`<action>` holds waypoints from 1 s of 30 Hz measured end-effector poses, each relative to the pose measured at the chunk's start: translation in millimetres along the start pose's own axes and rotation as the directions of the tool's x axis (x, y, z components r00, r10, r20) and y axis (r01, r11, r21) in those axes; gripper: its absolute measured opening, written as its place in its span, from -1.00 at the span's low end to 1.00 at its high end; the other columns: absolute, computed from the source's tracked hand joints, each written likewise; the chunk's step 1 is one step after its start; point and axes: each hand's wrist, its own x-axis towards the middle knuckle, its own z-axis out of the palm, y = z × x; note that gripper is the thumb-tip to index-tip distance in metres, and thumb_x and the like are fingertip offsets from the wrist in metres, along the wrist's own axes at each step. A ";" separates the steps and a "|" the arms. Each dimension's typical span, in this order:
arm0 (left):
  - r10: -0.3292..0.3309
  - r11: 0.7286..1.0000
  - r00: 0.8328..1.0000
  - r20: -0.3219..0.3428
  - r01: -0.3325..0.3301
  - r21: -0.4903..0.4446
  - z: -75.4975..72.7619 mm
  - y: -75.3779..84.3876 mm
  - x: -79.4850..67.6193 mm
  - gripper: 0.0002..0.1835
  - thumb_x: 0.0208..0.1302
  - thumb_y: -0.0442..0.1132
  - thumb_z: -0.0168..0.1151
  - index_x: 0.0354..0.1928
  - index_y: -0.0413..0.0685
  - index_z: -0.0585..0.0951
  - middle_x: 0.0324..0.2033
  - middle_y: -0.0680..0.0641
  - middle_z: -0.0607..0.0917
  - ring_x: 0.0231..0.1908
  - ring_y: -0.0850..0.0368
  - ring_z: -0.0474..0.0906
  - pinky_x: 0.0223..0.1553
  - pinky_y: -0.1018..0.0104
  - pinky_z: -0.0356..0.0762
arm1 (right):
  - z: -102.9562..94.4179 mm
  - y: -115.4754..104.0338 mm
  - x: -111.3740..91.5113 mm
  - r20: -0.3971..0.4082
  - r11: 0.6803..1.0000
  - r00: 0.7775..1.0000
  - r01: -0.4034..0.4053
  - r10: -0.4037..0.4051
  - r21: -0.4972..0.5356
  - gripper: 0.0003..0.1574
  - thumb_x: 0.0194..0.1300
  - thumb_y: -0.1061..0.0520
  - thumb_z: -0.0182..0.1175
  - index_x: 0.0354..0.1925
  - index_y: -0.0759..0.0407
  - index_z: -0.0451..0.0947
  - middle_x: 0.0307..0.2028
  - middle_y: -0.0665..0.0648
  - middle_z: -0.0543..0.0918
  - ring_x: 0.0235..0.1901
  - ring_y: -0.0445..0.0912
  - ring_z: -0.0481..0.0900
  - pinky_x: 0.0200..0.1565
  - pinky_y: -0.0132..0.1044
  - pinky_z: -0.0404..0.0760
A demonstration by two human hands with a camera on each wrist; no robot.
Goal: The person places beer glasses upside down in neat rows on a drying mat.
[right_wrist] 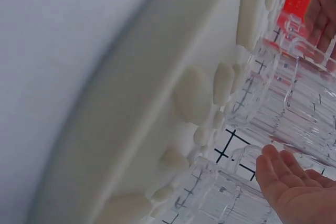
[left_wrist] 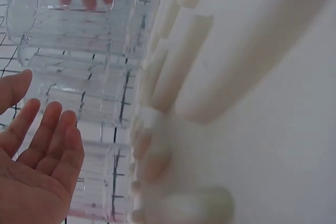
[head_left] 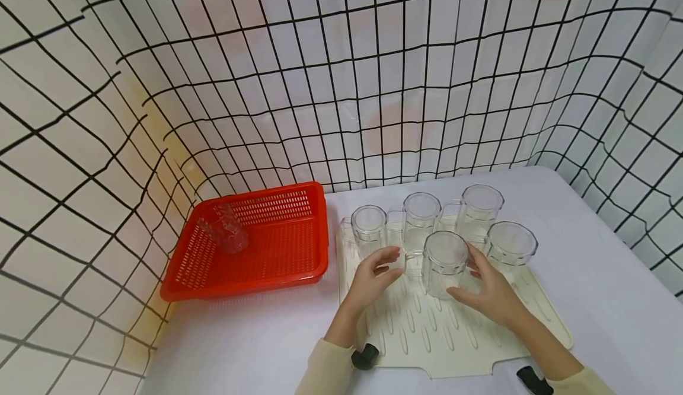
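A clear glass mug (head_left: 445, 264) stands upright on the cream ribbed draining mat (head_left: 421, 338), its handle pointing left. My left hand (head_left: 373, 279) is beside that handle, fingers loosely bent and apart; in the left wrist view nothing lies between thumb and fingers. My right hand (head_left: 488, 294) is at the mug's right side, fingers toward its back and thumb near its lower front. Relaxed fingers (right_wrist: 286, 169) show beside the glass in the right wrist view; contact is hard to tell. Several more clear mugs (head_left: 421, 220) stand behind and right of it.
A red plastic basket (head_left: 290, 279) sits to the left on the white table (head_left: 240, 347), with a clear glass mug (head_left: 229, 232) lying tilted inside. White walls with black grid lines (head_left: 373, 86) enclose the back and sides.
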 end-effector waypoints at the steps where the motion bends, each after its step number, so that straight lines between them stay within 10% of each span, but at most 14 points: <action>1: -0.004 1.000 1.000 -0.009 0.004 0.002 -1.6 -0.2 -1.8 -0.56 0.26 -0.50 0.20 0.18 -0.49 0.45 0.11 -0.45 0.51 0.16 -0.38 0.40 0.20 -0.24 0.28 | 0.3 0.8 -1.8 -0.007 1.000 1.000 0.006 -0.006 -0.012 0.21 0.13 0.07 0.44 0.46 0.41 -0.09 0.32 0.51 0.25 0.22 0.36 0.32 0.17 -0.05 0.41; 13: 0.020 0.999 0.999 -0.048 -0.018 0.045 -23.7 7.1 -19.3 -0.62 0.26 -0.50 0.20 0.12 -0.51 0.47 0.05 -0.47 0.54 0.08 -0.47 0.42 0.14 -0.30 0.31 | -7.0 9.7 -26.2 -0.041 0.992 0.999 0.021 -0.026 -0.127 -0.17 0.15 0.09 0.43 0.27 0.37 0.32 0.17 0.34 0.49 0.11 0.21 0.45 0.04 -0.30 0.49; 20: 0.056 0.996 0.994 -0.096 -0.049 0.070 -40.4 3.3 -25.0 -0.62 0.27 -0.50 0.20 0.13 -0.44 0.49 0.06 -0.39 0.57 0.10 -0.37 0.46 0.18 -0.25 0.31 | -18.2 20.5 -41.0 0.021 0.985 0.998 -0.059 0.063 -0.164 -0.29 0.24 0.00 0.35 0.21 0.35 0.41 0.11 0.37 0.53 0.09 0.31 0.47 0.01 0.23 0.47; 30: 0.193 0.973 0.963 -0.189 -0.164 0.162 -69.1 28.3 -38.0 -0.68 0.26 -0.44 0.25 0.05 -0.31 0.58 -0.04 -0.27 0.65 0.01 -0.16 0.56 0.12 0.03 0.47 | -35.1 28.3 -50.2 0.050 0.967 0.989 -0.128 0.143 -0.222 -0.40 0.27 0.02 0.32 0.12 0.39 0.50 -0.01 0.35 0.62 0.04 0.37 0.49 -0.02 0.24 0.48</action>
